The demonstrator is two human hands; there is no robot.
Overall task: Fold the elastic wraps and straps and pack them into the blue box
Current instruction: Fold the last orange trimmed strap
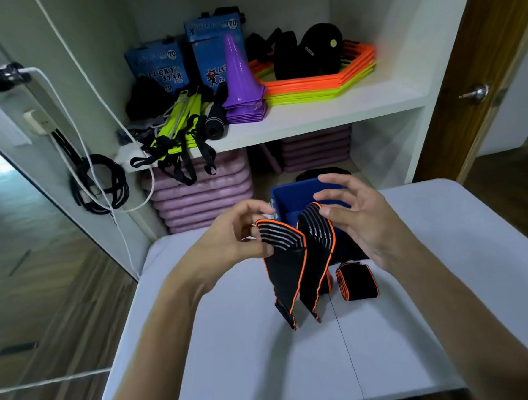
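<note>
- At the left edge of the frame, a white cable [65,97] ran down a wall past a coil of black cord [101,191].
- In the upper middle, a shelf [313,116] carried blue packs [155,67], a purple cone [239,74] and orange and yellow hexagon rings [320,85].
- Left of centre, the left hand [228,236] pinched the upper left end of a black, orange-edged wrap [289,275].
- The wrap hung folded in two panels over the grey tabletop [235,356], its lower tips near the surface.
- Behind the wrap, in the middle of the frame, stood the blue box [293,198], at the tabletop's far edge.
- Right of the wrap, a rolled strap [357,282] lay on the tabletop, just below the box.
- Right of centre, the right hand [360,221] was released, fingers spread, its thumb by the wrap's right top.
</note>
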